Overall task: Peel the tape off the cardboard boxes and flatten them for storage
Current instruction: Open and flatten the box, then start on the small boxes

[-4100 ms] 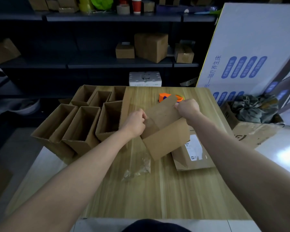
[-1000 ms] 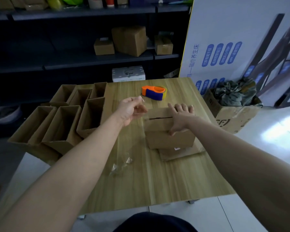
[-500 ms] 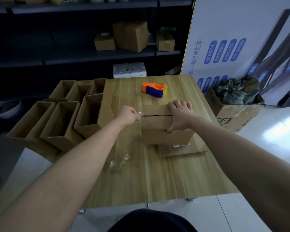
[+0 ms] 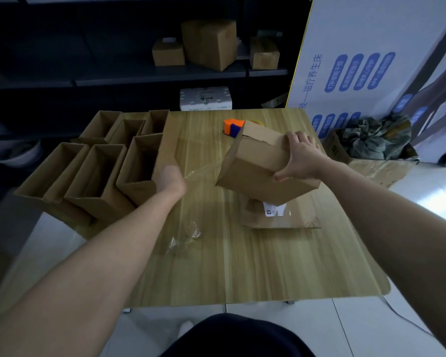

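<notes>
A small brown cardboard box (image 4: 258,171) is tilted up off the wooden table (image 4: 242,266), and my right hand (image 4: 298,157) grips its top right side. A strip of clear tape (image 4: 202,170) stretches from the box's left edge to my left hand (image 4: 170,179), which pinches its end. My left fingers are turned away from the camera. Under the tilted box lies a flattened box (image 4: 278,217) with a white label.
Several open-topped cardboard boxes (image 4: 93,166) crowd the table's left side. An orange and blue tape dispenser (image 4: 232,127) sits behind the held box. Crumpled clear tape (image 4: 188,235) lies mid-table. A box of cloth (image 4: 373,150) stands on the floor at right.
The box has been tipped up from flat on the table. My left hand has pulled away to the left and toward me, drawing a strip of tape off the box.
</notes>
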A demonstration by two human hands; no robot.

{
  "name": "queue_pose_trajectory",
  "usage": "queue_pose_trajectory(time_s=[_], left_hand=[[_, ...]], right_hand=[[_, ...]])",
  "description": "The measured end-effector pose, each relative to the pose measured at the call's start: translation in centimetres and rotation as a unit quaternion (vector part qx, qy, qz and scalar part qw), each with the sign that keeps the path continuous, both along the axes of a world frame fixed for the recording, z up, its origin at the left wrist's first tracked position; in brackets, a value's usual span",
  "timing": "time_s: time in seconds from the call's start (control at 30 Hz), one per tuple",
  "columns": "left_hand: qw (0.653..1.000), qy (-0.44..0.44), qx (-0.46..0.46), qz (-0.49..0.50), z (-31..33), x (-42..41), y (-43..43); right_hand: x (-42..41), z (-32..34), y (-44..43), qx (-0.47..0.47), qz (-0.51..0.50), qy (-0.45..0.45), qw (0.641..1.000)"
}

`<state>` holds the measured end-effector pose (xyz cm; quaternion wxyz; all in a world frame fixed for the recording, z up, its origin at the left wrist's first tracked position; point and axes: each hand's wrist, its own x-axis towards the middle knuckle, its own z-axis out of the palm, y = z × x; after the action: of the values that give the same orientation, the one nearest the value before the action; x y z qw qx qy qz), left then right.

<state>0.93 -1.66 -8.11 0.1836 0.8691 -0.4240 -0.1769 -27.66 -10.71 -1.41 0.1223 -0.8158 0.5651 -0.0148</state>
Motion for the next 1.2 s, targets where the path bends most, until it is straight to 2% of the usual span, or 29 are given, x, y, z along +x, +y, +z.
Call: queue_pose_trajectory(time_s=[0.13,0.23,0.3,0.43,0.5,0.53,0.6,0.67,0.73,0.83,0.93,1.0,1.1,1.2], left_hand=[[0.999,-0.029,-0.021,0.004,-0.8,1.6,1.5],[0.994,0.019,-0.107,-0.019,-0.3,-0.2,1.0],[0.99,0.036,-0.133,-0.023,0.3,-1.7,0.4],[0.981,-0.135,-0.093,-0.103,-1.6,-1.3,1.9],[0.968,-0.182,-0.059,-0.163,-3.1,-1.2,3.3],[0.966,-0.179,-0.041,-0.181,-3.9,-1.5,4.0],[0.979,-0.103,0.019,-0.177,-5.7,-2.0,5.1],[0.984,0.016,0.08,-0.16,-7.7,-2.3,6.3],[0.975,0.042,0.133,-0.173,-9.6,-2.7,7.6],[0.973,0.107,0.151,-0.141,-10.8,-2.7,8.0],[0.959,0.081,0.188,-0.195,-10.5,-2.3,8.0],[0.95,0.112,0.211,-0.201,-10.6,-1.9,7.9],[0.954,0.19,0.177,-0.148,-10.2,-1.1,7.7],[0.975,0.192,0.097,-0.063,-9.1,0.7,7.7]], right_hand=[[-2.1,1.1,-1.2,-0.016,-0.043,0.018,0.999],[-1.2,1.5,-1.3,-0.033,-0.023,0.023,0.999],[0.2,1.4,-1.1,-0.04,-0.006,0.007,0.999],[1.0,1.3,-0.5,-0.066,-0.002,0.004,0.998],[0.9,1.2,-0.4,-0.066,0.002,0.002,0.998],[0.9,1.1,-0.3,-0.063,0.005,-0.001,0.998],[0.9,0.8,-0.2,-0.056,0.012,-0.007,0.998],[0.9,0.4,-0.1,-0.055,0.017,-0.014,0.998],[1.0,0.0,-0.1,-0.054,0.023,-0.019,0.998],[1.2,-0.6,-0.2,-0.045,0.032,-0.023,0.998],[1.6,-0.7,-0.4,-0.037,0.037,-0.023,0.998],[1.9,-0.7,-0.5,-0.034,0.042,-0.027,0.998],[2.6,-0.6,-0.7,-0.028,0.053,-0.037,0.997],[3.4,-0.3,-0.9,-0.025,0.061,-0.042,0.997]])
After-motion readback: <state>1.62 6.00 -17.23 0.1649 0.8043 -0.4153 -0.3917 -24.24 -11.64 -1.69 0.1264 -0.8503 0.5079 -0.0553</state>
